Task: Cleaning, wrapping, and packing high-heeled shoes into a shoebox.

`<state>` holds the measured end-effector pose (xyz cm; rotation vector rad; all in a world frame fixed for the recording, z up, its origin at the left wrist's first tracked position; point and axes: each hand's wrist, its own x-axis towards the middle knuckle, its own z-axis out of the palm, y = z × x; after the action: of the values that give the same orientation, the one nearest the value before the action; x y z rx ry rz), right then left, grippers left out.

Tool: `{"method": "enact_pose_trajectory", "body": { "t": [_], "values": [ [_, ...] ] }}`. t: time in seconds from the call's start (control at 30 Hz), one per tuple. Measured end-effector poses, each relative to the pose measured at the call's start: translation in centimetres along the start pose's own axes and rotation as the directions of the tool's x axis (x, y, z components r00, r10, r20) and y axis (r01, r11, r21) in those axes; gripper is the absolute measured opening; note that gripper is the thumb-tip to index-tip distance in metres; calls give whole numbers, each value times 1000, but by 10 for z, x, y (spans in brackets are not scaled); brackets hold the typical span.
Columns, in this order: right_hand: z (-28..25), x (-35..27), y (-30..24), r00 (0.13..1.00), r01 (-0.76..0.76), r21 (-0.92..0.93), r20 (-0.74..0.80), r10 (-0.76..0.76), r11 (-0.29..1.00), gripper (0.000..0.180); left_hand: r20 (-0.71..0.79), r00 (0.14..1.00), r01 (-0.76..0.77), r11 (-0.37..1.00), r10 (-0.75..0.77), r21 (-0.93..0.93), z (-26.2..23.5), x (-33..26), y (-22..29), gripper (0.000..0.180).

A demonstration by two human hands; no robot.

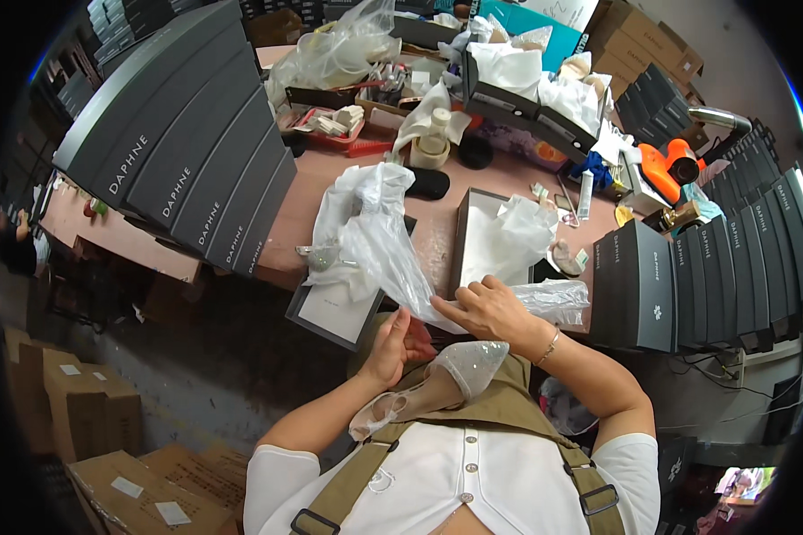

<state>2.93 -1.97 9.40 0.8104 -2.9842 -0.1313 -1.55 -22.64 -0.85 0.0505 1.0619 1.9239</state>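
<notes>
1. Fingers, right hand (498, 312): index stretched out at the translucent wrapping sheet (393, 254), others curled; whether they pinch it, cannot tell.
2. Left hand (393, 352): palm turned inward, fingers half curled, thumb raised beside the sheet's lower end; hold uncertain.
3. Shoe (475, 367): glittery, pointed toe, lying on the lap, just below both hands.
4. Open box (323, 335): dark, left, partly under the sheet.
5. Second open box (460, 239): white tissue inside.

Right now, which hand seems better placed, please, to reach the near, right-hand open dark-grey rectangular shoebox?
Probably the right hand: it lies just before that shoebox, while the left hand sits farther away, to the left.
</notes>
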Motion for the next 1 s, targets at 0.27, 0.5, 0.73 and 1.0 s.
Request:
{"method": "enact_pose_trajectory", "body": {
  "t": [0.27, 0.5, 0.73, 1.0],
  "values": [
    [15, -31, -7, 868, -458, 610, 151, 473, 646, 40, -192, 979, -81, 996, 71, -44, 9, 1, -6, 34],
    [25, -43, -3, 805, -399, 895, 238, 544, 198, 28, -156, 985, 44, 983, -73, -181, 24, 1, 5, 44],
    [18, -50, 3, 872, -319, 938, 234, 430, 136, 26, -40, 992, 80, 858, -116, -507, 20, 13, -1, 53],
    [24, -68, 3, 816, -444, 827, 214, 537, 346, 14, -278, 957, -179, 924, 84, -338, 33, 7, 6, 45]
  ]
}}
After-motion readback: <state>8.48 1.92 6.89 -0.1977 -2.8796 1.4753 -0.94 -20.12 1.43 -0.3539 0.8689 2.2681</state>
